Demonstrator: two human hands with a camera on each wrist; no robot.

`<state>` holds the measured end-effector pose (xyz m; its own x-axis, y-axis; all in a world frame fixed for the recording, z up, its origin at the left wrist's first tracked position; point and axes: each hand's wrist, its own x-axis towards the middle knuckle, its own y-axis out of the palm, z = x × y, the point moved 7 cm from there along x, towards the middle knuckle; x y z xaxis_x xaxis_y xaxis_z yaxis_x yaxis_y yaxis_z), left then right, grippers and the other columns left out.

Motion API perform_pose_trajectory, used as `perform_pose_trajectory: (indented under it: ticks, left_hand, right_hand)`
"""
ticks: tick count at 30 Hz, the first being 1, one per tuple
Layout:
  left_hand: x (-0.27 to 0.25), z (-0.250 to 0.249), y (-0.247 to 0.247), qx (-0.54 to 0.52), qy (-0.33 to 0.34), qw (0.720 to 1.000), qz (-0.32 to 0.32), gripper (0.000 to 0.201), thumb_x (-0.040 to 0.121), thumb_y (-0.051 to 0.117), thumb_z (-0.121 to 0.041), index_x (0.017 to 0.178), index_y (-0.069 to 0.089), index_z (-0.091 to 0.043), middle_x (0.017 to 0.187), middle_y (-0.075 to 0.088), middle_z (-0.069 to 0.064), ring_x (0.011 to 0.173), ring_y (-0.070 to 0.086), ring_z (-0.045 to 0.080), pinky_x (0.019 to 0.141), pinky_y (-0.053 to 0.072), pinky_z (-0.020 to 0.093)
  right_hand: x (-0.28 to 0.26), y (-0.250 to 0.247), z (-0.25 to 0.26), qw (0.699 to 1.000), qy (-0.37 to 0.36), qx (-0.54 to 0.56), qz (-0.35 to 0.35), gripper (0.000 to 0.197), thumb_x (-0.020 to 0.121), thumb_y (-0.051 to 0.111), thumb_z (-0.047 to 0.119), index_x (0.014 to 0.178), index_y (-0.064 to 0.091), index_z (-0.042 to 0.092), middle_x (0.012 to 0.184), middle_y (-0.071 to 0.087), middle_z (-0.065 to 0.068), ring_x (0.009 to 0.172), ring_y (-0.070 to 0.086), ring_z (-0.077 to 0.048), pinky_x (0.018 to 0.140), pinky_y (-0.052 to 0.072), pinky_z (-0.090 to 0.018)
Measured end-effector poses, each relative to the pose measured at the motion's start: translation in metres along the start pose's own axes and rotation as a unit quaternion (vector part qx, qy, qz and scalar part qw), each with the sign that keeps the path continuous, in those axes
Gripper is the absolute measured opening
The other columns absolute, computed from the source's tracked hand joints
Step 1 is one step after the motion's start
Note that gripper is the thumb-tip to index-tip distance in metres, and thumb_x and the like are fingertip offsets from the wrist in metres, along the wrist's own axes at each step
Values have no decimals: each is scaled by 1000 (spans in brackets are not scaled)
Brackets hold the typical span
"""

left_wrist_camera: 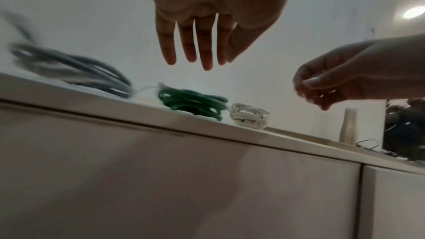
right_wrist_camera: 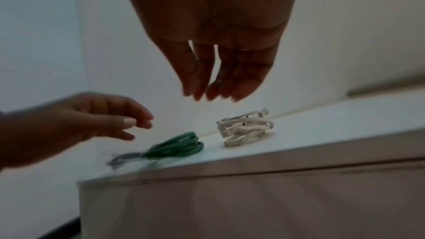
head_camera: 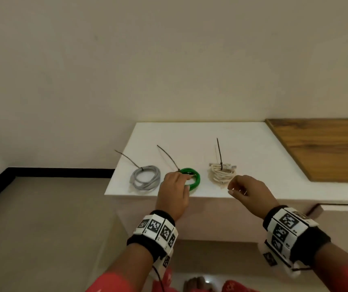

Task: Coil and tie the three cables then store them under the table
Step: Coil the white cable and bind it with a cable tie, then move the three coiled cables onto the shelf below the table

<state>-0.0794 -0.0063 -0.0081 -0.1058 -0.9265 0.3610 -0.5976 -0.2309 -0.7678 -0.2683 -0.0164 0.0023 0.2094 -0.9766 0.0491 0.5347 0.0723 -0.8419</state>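
Three coiled cables lie in a row on the white table top (head_camera: 253,142), each bound by a dark zip tie with its tail sticking up. Leftmost is the grey coil (head_camera: 145,177), (left_wrist_camera: 76,68); the green coil (head_camera: 193,178), (left_wrist_camera: 195,103), (right_wrist_camera: 179,146) sits in the middle, and the white coil (head_camera: 221,172), (left_wrist_camera: 250,115), (right_wrist_camera: 246,128) is on the right. My left hand (head_camera: 184,179), (left_wrist_camera: 195,61) hovers over the green coil's left edge, fingers straight, holding nothing. Just in front of the white coil, my right hand (head_camera: 235,187), (right_wrist_camera: 214,94) hangs with loosely curled fingers, empty.
A wooden board (head_camera: 327,148) covers the table's right part. Flat cabinet fronts (left_wrist_camera: 207,179) run below the table edge. Bare floor (head_camera: 42,228) with a black skirting lies to the left. A pale cone-shaped object (left_wrist_camera: 348,124) and dark tangled items (left_wrist_camera: 404,124) stand at the far right.
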Motion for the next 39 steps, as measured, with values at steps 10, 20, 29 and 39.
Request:
perform_pose_trajectory:
  ticks: [10, 20, 29, 39]
  left_hand:
    - [-77, 112, -47, 107, -234, 966, 7, 34, 87, 52, -19, 116, 51, 0, 121, 52, 20, 115, 45, 35, 96, 38, 41]
    - [-71, 202, -39, -192, -425, 879, -97, 75, 67, 78, -10, 128, 35, -2, 126, 56, 18, 115, 53, 33, 98, 44, 40]
    - [-68, 210, -48, -228, -412, 872, -135, 57, 79, 70, -25, 120, 40, 0, 106, 48, 5, 97, 46, 17, 82, 37, 28]
    - [-76, 225, -70, -85, -437, 894, -54, 30, 85, 58, -38, 74, 47, -13, 85, 55, 10, 82, 52, 25, 75, 39, 32]
  right_hand:
    - [-33, 52, 25, 968, -84, -176, 160, 36, 92, 48, 32, 127, 47, 26, 135, 47, 6, 122, 45, -14, 99, 36, -24]
    - [-18, 84, 5, 964, -87, -166, 187, 40, 93, 45, 38, 132, 38, 33, 141, 41, 13, 127, 41, -7, 102, 31, -17]
    - [-10, 61, -14, 973, -57, -175, 140, 38, 90, 51, 32, 128, 48, 24, 134, 51, 3, 124, 46, -14, 100, 35, -24]
    - [-25, 37, -46, 966, -13, -210, 149, 38, 90, 50, 32, 127, 48, 24, 134, 48, 1, 122, 46, -16, 101, 36, -25]
